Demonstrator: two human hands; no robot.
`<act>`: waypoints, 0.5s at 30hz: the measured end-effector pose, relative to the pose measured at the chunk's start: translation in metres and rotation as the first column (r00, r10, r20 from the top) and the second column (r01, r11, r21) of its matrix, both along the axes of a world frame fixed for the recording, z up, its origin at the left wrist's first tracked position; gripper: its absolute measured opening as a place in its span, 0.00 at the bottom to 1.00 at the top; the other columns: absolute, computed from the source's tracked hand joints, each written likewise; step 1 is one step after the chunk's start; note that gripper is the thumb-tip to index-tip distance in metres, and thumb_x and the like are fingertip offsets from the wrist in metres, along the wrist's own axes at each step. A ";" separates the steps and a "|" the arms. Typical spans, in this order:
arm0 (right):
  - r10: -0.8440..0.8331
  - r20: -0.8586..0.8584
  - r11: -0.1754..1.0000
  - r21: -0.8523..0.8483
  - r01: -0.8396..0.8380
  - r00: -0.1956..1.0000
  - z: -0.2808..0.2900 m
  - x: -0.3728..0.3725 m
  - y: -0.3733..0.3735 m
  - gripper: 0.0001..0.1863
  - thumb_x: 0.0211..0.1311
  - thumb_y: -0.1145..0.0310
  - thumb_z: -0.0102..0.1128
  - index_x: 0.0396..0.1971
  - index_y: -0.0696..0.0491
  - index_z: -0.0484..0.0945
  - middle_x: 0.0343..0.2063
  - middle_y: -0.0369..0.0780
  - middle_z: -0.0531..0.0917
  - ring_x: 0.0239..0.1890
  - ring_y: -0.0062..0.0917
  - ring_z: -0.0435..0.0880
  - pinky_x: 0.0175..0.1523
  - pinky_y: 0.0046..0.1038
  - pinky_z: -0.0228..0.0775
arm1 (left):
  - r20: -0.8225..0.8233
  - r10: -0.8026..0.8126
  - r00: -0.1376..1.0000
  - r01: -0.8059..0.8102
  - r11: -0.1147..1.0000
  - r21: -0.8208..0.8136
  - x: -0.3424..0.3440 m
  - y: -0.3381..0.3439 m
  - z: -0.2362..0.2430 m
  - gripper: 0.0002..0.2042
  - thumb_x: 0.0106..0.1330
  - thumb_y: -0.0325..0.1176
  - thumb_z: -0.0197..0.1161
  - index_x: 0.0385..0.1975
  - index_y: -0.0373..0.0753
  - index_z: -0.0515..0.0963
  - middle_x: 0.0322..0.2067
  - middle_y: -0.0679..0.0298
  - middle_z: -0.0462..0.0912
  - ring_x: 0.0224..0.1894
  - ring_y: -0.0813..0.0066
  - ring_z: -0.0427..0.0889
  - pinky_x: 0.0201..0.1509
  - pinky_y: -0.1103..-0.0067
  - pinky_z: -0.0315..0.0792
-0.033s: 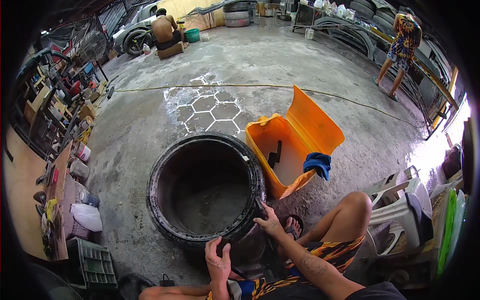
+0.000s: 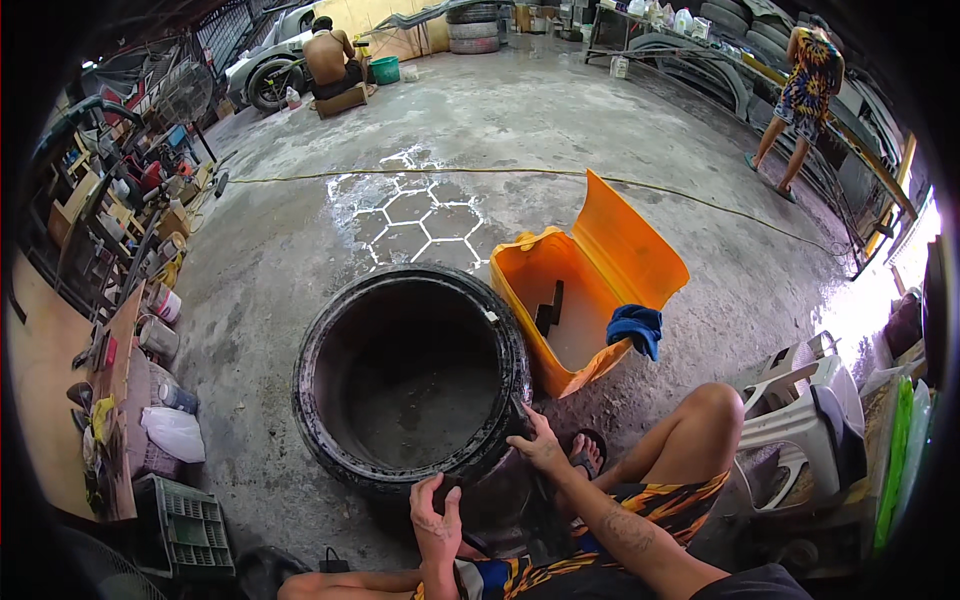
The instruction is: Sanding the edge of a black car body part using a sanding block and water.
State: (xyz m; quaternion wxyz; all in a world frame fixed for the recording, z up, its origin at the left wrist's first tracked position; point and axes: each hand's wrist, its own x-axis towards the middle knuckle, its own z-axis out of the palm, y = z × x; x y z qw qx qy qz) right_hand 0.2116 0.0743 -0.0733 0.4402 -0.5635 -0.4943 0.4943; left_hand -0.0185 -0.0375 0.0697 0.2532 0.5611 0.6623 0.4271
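A large black ring, like the barrel of a wheel rim (image 2: 512, 350), lies on the floor before me with its opening upward. Its edge is scuffed. At the near right edge, my right hand (image 2: 540, 445) is closed round a small dark flat piece (image 2: 519, 410) pressed to the ring's side; its kind cannot be made out. My left hand (image 2: 436, 522) is at the near edge, fingers lightly bent and thumb apart, fingertips at or just touching the outer wall. Beyond to the right stands a cut-open orange plastic container (image 2: 640, 245) with cloudy liquid and a black block (image 2: 549, 308) inside.
A blue cloth (image 2: 635, 330) hangs over the container's edge. White plastic chairs (image 2: 800, 430) stand right, a dark crate (image 2: 185, 525) lower left. A cable (image 2: 450, 171) crosses the floor. One person (image 2: 330, 62) sits far left; another (image 2: 808, 85) stands far right.
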 end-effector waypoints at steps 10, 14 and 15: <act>-0.127 -0.615 0.976 -0.217 -0.012 0.778 0.078 0.038 0.022 0.21 0.74 0.72 0.68 0.64 0.57 0.80 0.48 0.40 0.90 0.47 0.28 0.90 0.59 0.29 0.83 | -0.009 0.052 0.999 -0.052 0.999 -0.017 -0.011 0.001 0.004 0.15 0.74 0.32 0.71 0.54 0.29 0.82 0.53 0.47 0.84 0.58 0.46 0.84 0.66 0.61 0.77; -0.082 -0.810 0.975 -0.185 -0.121 0.581 0.078 0.047 0.045 0.22 0.83 0.61 0.63 0.66 0.59 0.77 0.56 0.46 0.89 0.54 0.34 0.91 0.63 0.34 0.84 | 0.000 0.031 1.000 -0.031 1.000 0.000 -0.006 0.003 0.004 0.15 0.73 0.31 0.71 0.54 0.29 0.82 0.53 0.47 0.84 0.58 0.46 0.84 0.66 0.62 0.77; -0.046 -0.850 0.969 -0.165 -0.182 0.525 0.076 0.045 0.050 0.25 0.85 0.55 0.58 0.67 0.60 0.76 0.59 0.49 0.88 0.57 0.36 0.91 0.65 0.37 0.84 | -0.002 0.031 1.000 -0.031 1.000 0.004 -0.006 0.003 0.003 0.15 0.73 0.31 0.71 0.54 0.29 0.82 0.53 0.47 0.84 0.58 0.46 0.84 0.66 0.62 0.77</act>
